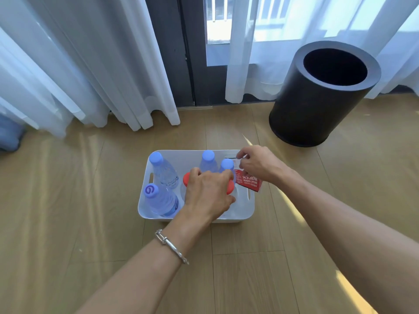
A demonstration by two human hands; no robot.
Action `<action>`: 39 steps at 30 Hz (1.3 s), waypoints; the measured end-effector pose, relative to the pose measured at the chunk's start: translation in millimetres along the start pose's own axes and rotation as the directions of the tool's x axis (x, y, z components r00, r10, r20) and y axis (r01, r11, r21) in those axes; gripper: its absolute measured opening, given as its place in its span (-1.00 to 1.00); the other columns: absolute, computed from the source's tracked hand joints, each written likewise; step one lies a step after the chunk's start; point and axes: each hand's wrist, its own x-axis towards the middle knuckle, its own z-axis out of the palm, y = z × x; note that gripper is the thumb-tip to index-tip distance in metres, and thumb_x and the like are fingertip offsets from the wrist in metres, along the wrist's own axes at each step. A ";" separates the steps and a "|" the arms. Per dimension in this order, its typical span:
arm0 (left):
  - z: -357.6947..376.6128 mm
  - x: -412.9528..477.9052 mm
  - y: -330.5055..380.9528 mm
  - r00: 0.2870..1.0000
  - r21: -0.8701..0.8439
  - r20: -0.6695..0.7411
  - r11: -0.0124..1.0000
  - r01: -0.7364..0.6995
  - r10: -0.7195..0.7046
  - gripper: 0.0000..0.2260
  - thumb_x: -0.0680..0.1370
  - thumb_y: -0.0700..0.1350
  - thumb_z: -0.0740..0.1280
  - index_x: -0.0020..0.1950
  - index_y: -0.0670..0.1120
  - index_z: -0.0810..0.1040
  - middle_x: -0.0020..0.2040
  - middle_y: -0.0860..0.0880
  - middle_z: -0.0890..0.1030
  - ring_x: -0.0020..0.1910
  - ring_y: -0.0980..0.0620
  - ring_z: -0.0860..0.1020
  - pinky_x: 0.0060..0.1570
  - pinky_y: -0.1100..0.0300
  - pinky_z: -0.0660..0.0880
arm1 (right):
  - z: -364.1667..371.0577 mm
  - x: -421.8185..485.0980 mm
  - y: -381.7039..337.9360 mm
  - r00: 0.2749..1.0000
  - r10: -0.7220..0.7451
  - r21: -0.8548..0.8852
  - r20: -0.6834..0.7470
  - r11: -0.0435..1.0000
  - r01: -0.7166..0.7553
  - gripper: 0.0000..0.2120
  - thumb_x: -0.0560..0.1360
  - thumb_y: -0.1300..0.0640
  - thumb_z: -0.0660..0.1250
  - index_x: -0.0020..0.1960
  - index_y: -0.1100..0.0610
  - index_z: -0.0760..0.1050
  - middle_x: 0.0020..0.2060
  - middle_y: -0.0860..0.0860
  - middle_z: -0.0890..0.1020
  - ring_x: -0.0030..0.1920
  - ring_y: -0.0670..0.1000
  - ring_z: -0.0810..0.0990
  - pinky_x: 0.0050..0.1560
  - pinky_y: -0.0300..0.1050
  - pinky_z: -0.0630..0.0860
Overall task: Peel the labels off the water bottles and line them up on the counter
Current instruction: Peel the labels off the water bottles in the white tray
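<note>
A white plastic basket (pixel 145 209) on the wooden floor holds several water bottles. Those with pale blue caps stand at the back left (pixel 162 171), front left (pixel 158 198), back middle (pixel 208 160) and back right (pixel 227 166). My left hand (pixel 207 194) grips the top of a red-capped bottle (pixel 187 179) in the basket's middle; most of that bottle is hidden under the hand. My right hand (pixel 256 163) pinches a red label (pixel 248 181) that hangs loose over the basket's right rim.
A black cylindrical bin (pixel 317 96), open at the top, stands on the floor to the back right. White curtains (pixel 90 64) and a dark window frame line the back. Bare wooden floor surrounds the basket.
</note>
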 end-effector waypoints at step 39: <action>-82.2 0.5 -78.9 0.997 -0.802 0.039 0.597 -0.013 0.073 -0.21 0.37 0.05 0.52 0.48 0.22 0.16 0.27 0.16 0.46 0.23 0.15 0.46 0.21 0.14 0.42 | -35.3 -40.4 -107.0 0.700 -0.396 0.232 -0.595 0.749 0.621 -0.83 0.62 -0.04 0.17 0.06 0.02 0.46 -0.22 -0.21 0.51 -0.18 -0.15 0.52 -0.09 -0.14 0.51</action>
